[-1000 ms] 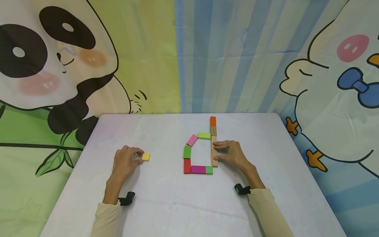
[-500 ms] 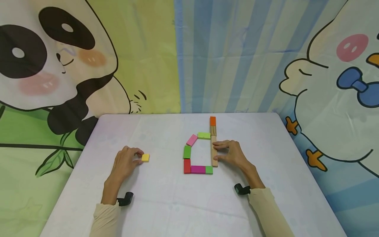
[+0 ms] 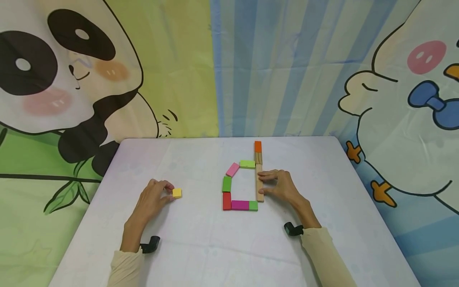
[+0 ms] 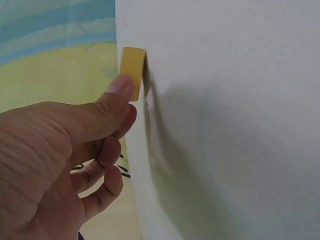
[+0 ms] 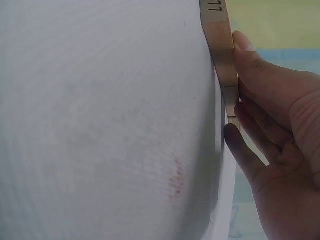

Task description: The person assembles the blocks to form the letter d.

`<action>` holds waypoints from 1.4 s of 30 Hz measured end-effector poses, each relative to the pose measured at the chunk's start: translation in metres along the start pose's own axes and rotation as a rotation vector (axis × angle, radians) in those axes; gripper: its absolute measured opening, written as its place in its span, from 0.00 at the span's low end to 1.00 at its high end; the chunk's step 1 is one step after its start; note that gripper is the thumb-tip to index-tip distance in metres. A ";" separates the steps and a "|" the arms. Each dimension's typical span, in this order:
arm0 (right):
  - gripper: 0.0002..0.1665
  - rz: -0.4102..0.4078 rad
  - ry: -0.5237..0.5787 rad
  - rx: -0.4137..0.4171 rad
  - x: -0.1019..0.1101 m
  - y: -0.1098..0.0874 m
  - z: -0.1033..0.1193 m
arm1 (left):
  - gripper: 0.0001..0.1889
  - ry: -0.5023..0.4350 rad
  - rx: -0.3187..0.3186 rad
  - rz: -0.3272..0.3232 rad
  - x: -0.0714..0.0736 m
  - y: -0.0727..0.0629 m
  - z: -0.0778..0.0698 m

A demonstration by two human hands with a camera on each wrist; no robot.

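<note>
A small yellow block [image 3: 177,193] is pinched between the thumb and fingers of my left hand [image 3: 150,198], on the left side of the white table. In the left wrist view the thumb lies over the lower end of that yellow block [image 4: 133,65], close to the tabletop. My right hand [image 3: 284,186] rests its thumb and fingertips, spread apart, on a long wooden block [image 3: 259,197]. In the right wrist view the thumb and fingertips touch the outer face of the wooden block [image 5: 221,47].
Beyond the long block, a short wooden block [image 3: 258,158] and an orange block [image 3: 257,146] continue its line. Lime [image 3: 247,164], pink [image 3: 232,170], green [image 3: 226,184], red [image 3: 226,201], magenta [image 3: 240,205] and small green [image 3: 253,205] blocks curve round its left side.
My left hand has shifted slightly toward the near side of the table, with the yellow block still between its fingers. My right hand and the arranged blocks have stayed put.
</note>
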State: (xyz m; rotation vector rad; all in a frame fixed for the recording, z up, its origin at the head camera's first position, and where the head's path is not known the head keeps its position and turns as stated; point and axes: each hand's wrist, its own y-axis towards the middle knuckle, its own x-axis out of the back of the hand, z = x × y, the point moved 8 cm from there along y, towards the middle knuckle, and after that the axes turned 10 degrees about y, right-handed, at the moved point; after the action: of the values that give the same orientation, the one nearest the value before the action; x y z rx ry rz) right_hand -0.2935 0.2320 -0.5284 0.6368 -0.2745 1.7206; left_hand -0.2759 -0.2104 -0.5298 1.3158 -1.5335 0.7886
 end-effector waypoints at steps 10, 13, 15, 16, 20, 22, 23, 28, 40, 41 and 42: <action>0.32 -0.005 -0.009 0.000 0.001 -0.001 0.001 | 0.16 -0.046 -0.003 0.031 -0.006 -0.005 -0.001; 0.32 -0.006 -0.005 -0.002 0.000 -0.002 0.000 | 0.15 -0.084 0.008 0.044 -0.008 -0.005 -0.004; 0.32 -0.004 0.001 0.001 -0.001 -0.002 0.000 | 0.15 -0.107 0.009 0.042 -0.009 -0.005 -0.007; 0.32 -0.004 0.006 0.000 -0.001 -0.002 0.000 | 0.15 -0.119 0.009 0.037 -0.009 -0.005 -0.010; 0.32 -0.005 0.004 0.003 -0.001 -0.002 0.000 | 0.15 -0.161 -0.031 0.011 -0.005 -0.001 -0.028; 0.32 -0.008 0.000 0.001 0.000 -0.001 -0.001 | 0.15 -0.176 -0.058 -0.002 -0.004 0.001 -0.039; 0.32 -0.007 -0.002 0.003 0.000 -0.001 -0.001 | 0.15 -0.180 -0.074 -0.006 -0.003 0.003 -0.045; 0.31 0.000 -0.002 0.000 0.000 0.000 -0.002 | 0.17 -0.179 -0.134 -0.008 -0.008 0.008 -0.081; 0.31 -0.002 -0.007 0.016 0.001 0.001 0.000 | 0.18 -0.187 -0.341 -0.007 -0.044 0.017 -0.172; 0.31 -0.002 -0.007 0.016 0.001 0.001 0.000 | 0.18 -0.184 -0.363 -0.013 -0.047 0.017 -0.177; 0.31 -0.002 -0.008 0.017 0.001 0.001 0.000 | 0.19 -0.176 -0.381 -0.019 -0.050 0.017 -0.182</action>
State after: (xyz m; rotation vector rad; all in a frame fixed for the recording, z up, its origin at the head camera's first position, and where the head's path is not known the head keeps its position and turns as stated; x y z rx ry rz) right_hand -0.2943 0.2324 -0.5277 0.6556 -0.2652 1.7206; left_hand -0.2490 -0.0236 -0.5100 1.1333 -1.7061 0.3489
